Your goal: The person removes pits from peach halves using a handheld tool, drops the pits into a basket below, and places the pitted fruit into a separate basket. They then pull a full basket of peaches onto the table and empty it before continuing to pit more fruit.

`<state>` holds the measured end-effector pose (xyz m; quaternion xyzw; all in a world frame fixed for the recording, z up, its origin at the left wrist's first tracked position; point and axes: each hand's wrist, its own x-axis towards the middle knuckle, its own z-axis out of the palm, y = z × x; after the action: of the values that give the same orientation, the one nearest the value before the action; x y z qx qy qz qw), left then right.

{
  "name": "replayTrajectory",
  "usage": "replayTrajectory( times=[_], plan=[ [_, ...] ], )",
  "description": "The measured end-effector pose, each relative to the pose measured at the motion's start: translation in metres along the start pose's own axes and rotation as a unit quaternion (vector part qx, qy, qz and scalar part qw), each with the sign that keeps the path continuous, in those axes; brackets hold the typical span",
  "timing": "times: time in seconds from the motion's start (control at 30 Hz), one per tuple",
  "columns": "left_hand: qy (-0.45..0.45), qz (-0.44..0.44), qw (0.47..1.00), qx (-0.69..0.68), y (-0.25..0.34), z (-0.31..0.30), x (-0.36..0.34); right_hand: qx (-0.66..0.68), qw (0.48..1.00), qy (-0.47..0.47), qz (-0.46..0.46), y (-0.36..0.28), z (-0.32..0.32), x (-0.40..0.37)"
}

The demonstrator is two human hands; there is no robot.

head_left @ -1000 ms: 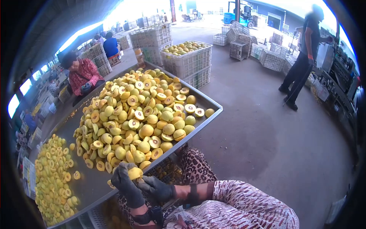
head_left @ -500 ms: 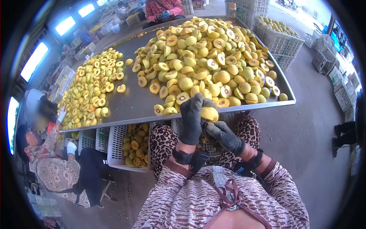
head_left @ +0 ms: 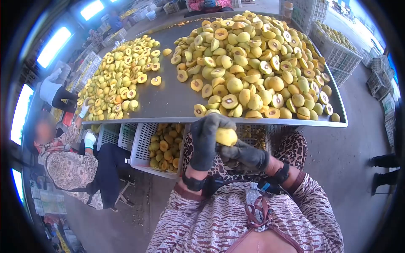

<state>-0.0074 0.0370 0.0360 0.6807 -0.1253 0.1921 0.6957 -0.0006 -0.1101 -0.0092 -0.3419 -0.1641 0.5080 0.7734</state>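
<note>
Pinching the fruit point(head_left: 226, 136) in our left hand point(head_left: 206, 143), our right hand point(head_left: 247, 155) curled against its underside (whether it grips, we cannot tell), we could drop it into the crate point(head_left: 141, 143) down-left if the squeeze slackens. Beyond the grip lies the table point(head_left: 168, 101); half a second ago the fruit overlapped its edge.

left hand point(head_left: 206, 141): dark knitted cloth glove, matt and coarse.
right hand point(head_left: 246, 155): same dark knit cloth, matt, slightly fuzzy.
fruit half point(head_left: 226, 136): yellow skin, smooth, with a dull sheen.
table point(head_left: 168, 99): bare grey sheet metal, smooth, softly reflective.
crate point(head_left: 141, 145): white plastic lattice, matt.
fruit heap point(head_left: 253, 63): smooth matt skins, moist-looking cut faces.
sleeve point(head_left: 312, 211): thin printed cloth, matt.
floor point(head_left: 358, 147): grey concrete, rough and dull.
</note>
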Motion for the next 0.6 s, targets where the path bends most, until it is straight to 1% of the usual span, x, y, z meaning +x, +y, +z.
replayTrajectory(
  times=[0.03, 0.07, 0.1, 0.13, 0.17, 0.2, 0.23, 0.27, 0.3, 0.33, 0.37, 0.4, 0.47, 0.5, 0.53, 0.57, 0.6],
  plan=[
    [0.038, -0.058, 0.996, -0.060, 0.002, -0.012, -0.004, -0.115, 0.993, 0.001, -0.017, 0.000, 0.007, 0.004],
    [0.075, -0.115, 0.983, -0.120, 0.005, -0.027, -0.007, -0.228, 0.973, 0.000, -0.035, 0.002, 0.014, 0.005],
    [0.157, -0.140, 0.946, -0.248, -0.008, -0.051, -0.010, -0.230, 0.973, -0.003, -0.035, 0.008, 0.014, 0.005],
    [0.250, -0.108, 0.923, -0.272, -0.011, -0.076, -0.013, -0.185, 0.977, 0.033, -0.097, 0.016, 0.010, 0.002],
    [0.291, -0.080, 0.915, -0.269, -0.015, -0.105, -0.016, -0.140, 0.975, 0.068, -0.158, 0.021, 0.005, -0.003],
    [0.282, -0.051, 0.947, -0.146, -0.037, -0.152, -0.022, 0.051, 0.981, 0.149, -0.111, 0.018, 0.000, -0.016],
    [0.294, -0.038, 0.946, 0.131, -0.077, -0.206, -0.029, -0.163, 0.958, 0.221, -0.084, 0.021, -0.024, -0.017],
    [0.302, -0.040, 0.944, 0.128, -0.084, -0.208, -0.034, -0.368, 0.885, 0.279, -0.051, 0.028, -0.047, -0.015],
    [0.247, 0.028, 0.890, 0.383, -0.089, -0.208, -0.026, -0.373, 0.884, 0.276, -0.051, 0.033, -0.055, -0.015],
    [0.179, 0.095, 0.768, 0.608, -0.095, -0.204, -0.012, -0.452, 0.850, 0.269, -0.042, 0.038, -0.062, -0.016],
    [0.147, 0.084, 0.811, 0.559, -0.098, -0.182, 0.006, -0.525, 0.810, 0.260, -0.027, 0.041, -0.064, -0.018],
    [0.112, 0.069, 0.852, 0.508, -0.104, -0.153, 0.022, -0.528, 0.809, 0.258, -0.019, 0.037, -0.055, -0.015],
    [0.020, 0.059, 0.858, 0.510, -0.123, -0.115, 0.044, -0.452, 0.856, 0.240, -0.073, 0.017, -0.021, -0.001],
    [0.021, 0.062, 0.860, 0.506, -0.130, -0.115, 0.051, -0.440, 0.863, 0.236, -0.076, 0.010, -0.012, 0.000],
    [-0.055, -0.045, 0.853, 0.517, -0.137, -0.113, 0.061, -0.445, 0.859, 0.241, -0.080, 0.007, -0.007, -0.001],
    [-0.131, -0.148, 0.831, 0.520, -0.141, -0.109, 0.070, -0.441, 0.855, 0.263, -0.077, 0.004, -0.003, -0.005],
    [-0.133, -0.142, 0.834, 0.517, -0.143, -0.109, 0.073, -0.434, 0.851, 0.285, -0.073, 0.004, -0.002, -0.010]
  ],
)
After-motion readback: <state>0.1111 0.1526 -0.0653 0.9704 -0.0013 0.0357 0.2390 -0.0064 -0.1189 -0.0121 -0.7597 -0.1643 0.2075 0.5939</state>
